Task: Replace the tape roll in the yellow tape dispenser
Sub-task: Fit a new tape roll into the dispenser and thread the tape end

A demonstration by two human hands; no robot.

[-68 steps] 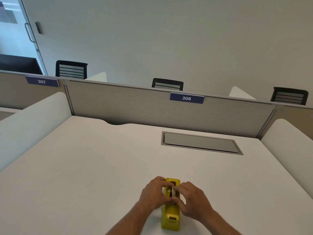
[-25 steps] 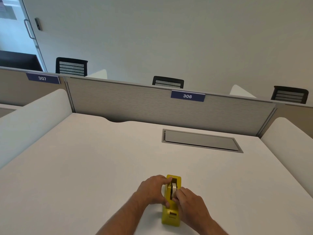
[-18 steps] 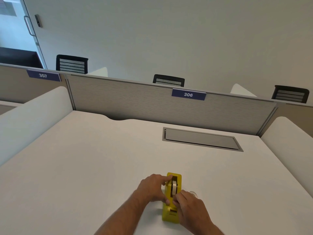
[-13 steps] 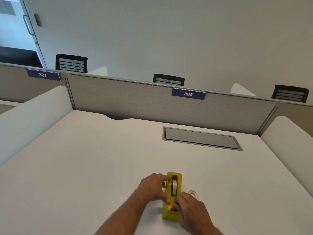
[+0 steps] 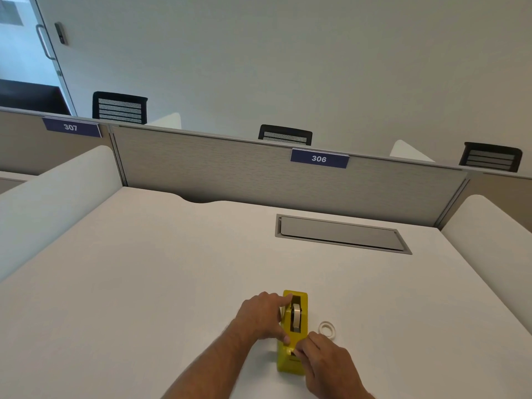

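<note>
The yellow tape dispenser point(image 5: 292, 332) sits on the white desk point(image 5: 144, 269), near the front edge and a little right of the middle, its long side pointing away from the person. A roll of tape point(image 5: 296, 315) stands on edge in its open well. The left hand point(image 5: 263, 316) is clasped around the dispenser's left side, the forefinger reaching over the far top rim and the thumb pressed against the near part of the body. The right hand point(image 5: 325, 362) is at the near end, where the cutter is, its fingertips pinched together right on the dispenser there; whether a strip of tape lies between them is too small to make out.

Just to the right of the dispenser, apart from it, a small pale ring point(image 5: 327, 329) lies flat on the desk. Farther back is a grey hatch point(image 5: 341, 234) set flush in the desktop. Behind that runs a grey partition point(image 5: 230, 174) carrying a blue plate numbered 306 point(image 5: 319, 158), with another numbered 307 point(image 5: 70, 127) off to the left. Black chair backs point(image 5: 119, 108) show above the partition, against a plain wall.
</note>
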